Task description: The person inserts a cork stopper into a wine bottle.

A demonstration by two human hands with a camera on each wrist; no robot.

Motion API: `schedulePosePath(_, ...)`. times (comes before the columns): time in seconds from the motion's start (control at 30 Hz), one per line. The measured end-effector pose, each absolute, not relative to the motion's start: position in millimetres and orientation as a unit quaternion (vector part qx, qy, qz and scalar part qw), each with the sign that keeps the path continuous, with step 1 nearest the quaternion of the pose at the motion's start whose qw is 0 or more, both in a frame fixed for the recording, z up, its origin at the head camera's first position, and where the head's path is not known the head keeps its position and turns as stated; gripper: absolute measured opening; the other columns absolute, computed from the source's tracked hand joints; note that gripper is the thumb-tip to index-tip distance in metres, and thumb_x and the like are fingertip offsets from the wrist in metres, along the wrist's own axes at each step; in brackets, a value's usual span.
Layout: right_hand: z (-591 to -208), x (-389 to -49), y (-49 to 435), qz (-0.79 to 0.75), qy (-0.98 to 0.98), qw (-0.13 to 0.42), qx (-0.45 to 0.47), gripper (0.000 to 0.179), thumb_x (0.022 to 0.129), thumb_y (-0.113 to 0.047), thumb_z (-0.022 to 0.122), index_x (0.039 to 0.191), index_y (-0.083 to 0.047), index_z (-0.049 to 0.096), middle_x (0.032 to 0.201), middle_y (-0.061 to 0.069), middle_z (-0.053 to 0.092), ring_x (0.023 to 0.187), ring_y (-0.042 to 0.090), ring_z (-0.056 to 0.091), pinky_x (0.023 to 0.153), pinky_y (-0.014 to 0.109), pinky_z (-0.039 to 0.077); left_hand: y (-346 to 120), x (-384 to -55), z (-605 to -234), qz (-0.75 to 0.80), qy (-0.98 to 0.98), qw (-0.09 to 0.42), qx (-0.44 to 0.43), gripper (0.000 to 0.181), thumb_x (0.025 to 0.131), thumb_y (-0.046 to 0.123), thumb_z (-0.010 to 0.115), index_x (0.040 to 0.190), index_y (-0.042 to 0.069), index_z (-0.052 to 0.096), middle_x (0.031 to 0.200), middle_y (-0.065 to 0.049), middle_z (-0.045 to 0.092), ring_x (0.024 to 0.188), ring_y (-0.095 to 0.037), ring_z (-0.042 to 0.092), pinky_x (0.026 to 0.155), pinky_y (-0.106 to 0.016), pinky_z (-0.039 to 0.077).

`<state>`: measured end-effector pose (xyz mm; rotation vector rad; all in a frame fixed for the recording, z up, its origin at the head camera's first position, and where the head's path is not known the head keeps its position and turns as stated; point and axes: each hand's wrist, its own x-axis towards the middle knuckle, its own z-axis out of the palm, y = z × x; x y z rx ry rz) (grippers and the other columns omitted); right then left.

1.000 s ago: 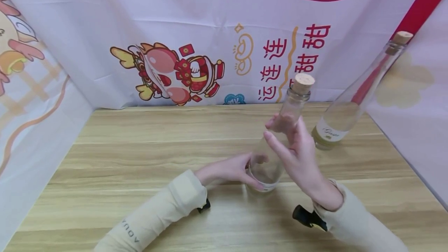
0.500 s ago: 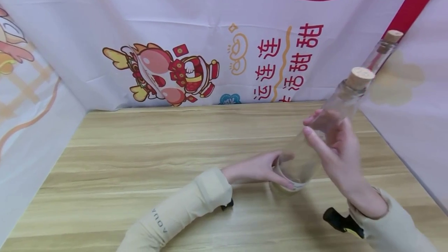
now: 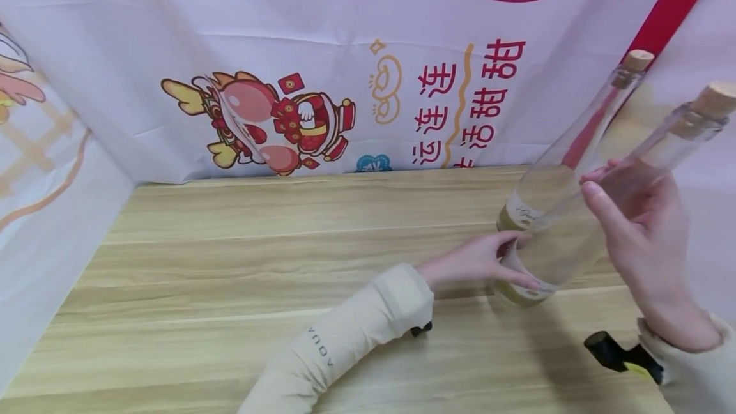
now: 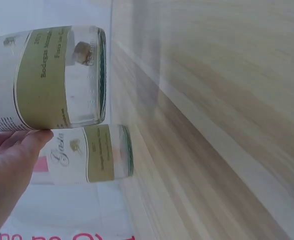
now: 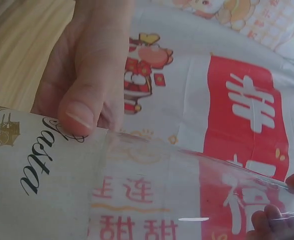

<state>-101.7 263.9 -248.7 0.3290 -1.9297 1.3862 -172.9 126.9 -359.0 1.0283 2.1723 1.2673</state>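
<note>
A clear glass bottle (image 3: 566, 251) with a cork in its mouth leans to the right between my two hands. My left hand (image 3: 474, 264) grips it low, thumb and fingers around the labelled part. Higher up, my right hand (image 3: 652, 229) holds it below the neck, the thumb on the near side. The bottle's white and olive label (image 4: 40, 77) shows in the left wrist view, its base close over the table. Just behind stands a second corked bottle (image 3: 566, 155) with a matching label, upright and partly hidden by the held one.
The wood-grain table (image 3: 247, 273) stretches away to the left. A white cloth (image 3: 276, 24) printed with red lettering and cartoon figures hangs along its back edge, with more cloth at both sides. Black wrist mounts (image 3: 623, 356) stick out under the sleeves.
Both hands have carried the bottle to the right across the table, and it now leans more to the right, next to the standing bottle. The head view has turned slightly right.
</note>
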Motion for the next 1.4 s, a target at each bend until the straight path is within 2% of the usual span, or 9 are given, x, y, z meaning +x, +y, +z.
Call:
schedulePosePath(0.1, -243.6, -104.6, 273.8, 0.502, -0.771, 0.378, 0.103, 0.023, 0.082, 0.009, 0.058, 0.103, 0.000, 0.055, 0.086, -0.011, 0.064, 0.079, 0.002, 0.056, 0.085, 0.013, 0.038, 140.3, -173.8, -356.0, 0.453, 0.790, 0.197, 0.363, 0.078, 0.070, 0.037, 0.077, 0.138, 0.024, 0.039, 0.125, 0.013, 0.050, 0.109, 0.004, 0.044, 0.090, -0.010, 0.036)
schedulePosePath(0.17, -242.1, -106.6, 280.6, 0.494, -0.775, 0.383, 0.090, 0.024, 0.082, 0.008, 0.059, 0.104, -0.002, 0.056, 0.086, -0.011, 0.064, 0.074, 0.001, 0.055, 0.079, 0.012, 0.040, 149.5, -174.5, -354.7, 0.452, 0.795, 0.184, 0.362, 0.074, 0.070, 0.037, 0.077, 0.135, 0.024, 0.043, 0.121, 0.013, 0.052, 0.105, 0.005, 0.045, 0.087, -0.009, 0.037)
schedulePosePath(0.3, -240.9, -110.1, 294.7, 0.472, -0.787, 0.394, 0.052, 0.029, 0.083, 0.005, 0.059, 0.110, -0.005, 0.055, 0.088, -0.011, 0.062, 0.076, 0.000, 0.055, 0.070, 0.011, 0.041, 169.2, -176.0, -353.8, 0.459, 0.802, 0.157, 0.349, 0.073, 0.070, 0.036, 0.077, 0.134, 0.022, 0.045, 0.126, 0.012, 0.051, 0.105, 0.007, 0.045, 0.086, -0.006, 0.036)
schedulePosePath(0.47, -239.9, -114.9, 310.7, 0.412, -0.819, 0.399, -0.005, 0.033, 0.088, -0.007, 0.057, 0.119, -0.011, 0.050, 0.093, -0.016, 0.056, 0.078, -0.002, 0.050, 0.069, 0.012, 0.036, 192.3, -177.5, -353.7, 0.483, 0.802, 0.123, 0.329, 0.072, 0.071, 0.032, 0.078, 0.134, 0.017, 0.047, 0.130, 0.011, 0.049, 0.106, 0.008, 0.047, 0.082, -0.003, 0.037)
schedulePosePath(0.6, -241.9, -121.7, 323.5, 0.385, -0.830, 0.401, -0.049, 0.032, 0.090, -0.015, 0.056, 0.121, -0.016, 0.048, 0.095, -0.020, 0.052, 0.075, -0.003, 0.044, 0.065, 0.014, 0.031, 207.6, -176.7, -353.5, 0.476, 0.819, 0.097, 0.306, 0.069, 0.072, 0.036, 0.076, 0.132, 0.018, 0.048, 0.128, 0.012, 0.051, 0.105, 0.007, 0.049, 0.079, -0.003, 0.038)
schedulePosePath(0.77, -245.9, -131.0, 337.5, 0.413, -0.814, 0.402, -0.072, 0.030, 0.089, -0.012, 0.056, 0.118, -0.018, 0.050, 0.094, -0.019, 0.053, 0.074, -0.002, 0.044, 0.066, 0.012, 0.032, 224.6, -172.5, -352.7, 0.448, 0.845, 0.063, 0.284, 0.064, 0.074, 0.040, 0.072, 0.131, 0.019, 0.050, 0.124, 0.012, 0.054, 0.103, 0.007, 0.049, 0.080, -0.002, 0.037)
schedulePosePath(0.97, -252.4, -137.5, 347.6, 0.421, -0.814, 0.393, -0.083, 0.030, 0.090, -0.011, 0.054, 0.118, -0.018, 0.048, 0.095, -0.017, 0.051, 0.078, -0.002, 0.044, 0.069, 0.011, 0.033, 238.2, -167.2, -356.2, 0.433, 0.864, 0.029, 0.254, 0.056, 0.077, 0.040, 0.070, 0.127, 0.020, 0.053, 0.117, 0.015, 0.058, 0.097, 0.008, 0.051, 0.075, -0.003, 0.038)
schedulePosePath(1.17, -263.6, -145.8, 352.6, 0.434, -0.796, 0.415, -0.074, 0.031, 0.088, -0.008, 0.056, 0.117, -0.013, 0.048, 0.091, -0.018, 0.052, 0.078, -0.004, 0.047, 0.070, 0.011, 0.036, 241.6, -163.3, -361.9, 0.396, 0.881, -0.032, 0.257, 0.036, 0.080, 0.036, 0.069, 0.113, 0.023, 0.061, 0.098, 0.018, 0.062, 0.084, 0.011, 0.053, 0.069, -0.001, 0.038)
schedulePosePath(1.4, -272.8, -151.4, 356.5, 0.460, -0.772, 0.428, -0.096, 0.027, 0.083, -0.006, 0.060, 0.104, -0.021, 0.049, 0.084, -0.017, 0.054, 0.072, -0.005, 0.049, 0.068, 0.011, 0.037, 243.1, -161.5, -367.9, 0.389, 0.885, -0.032, 0.254, 0.024, 0.080, 0.032, 0.069, 0.102, 0.024, 0.063, 0.093, 0.017, 0.062, 0.080, 0.010, 0.052, 0.064, -0.002, 0.038)
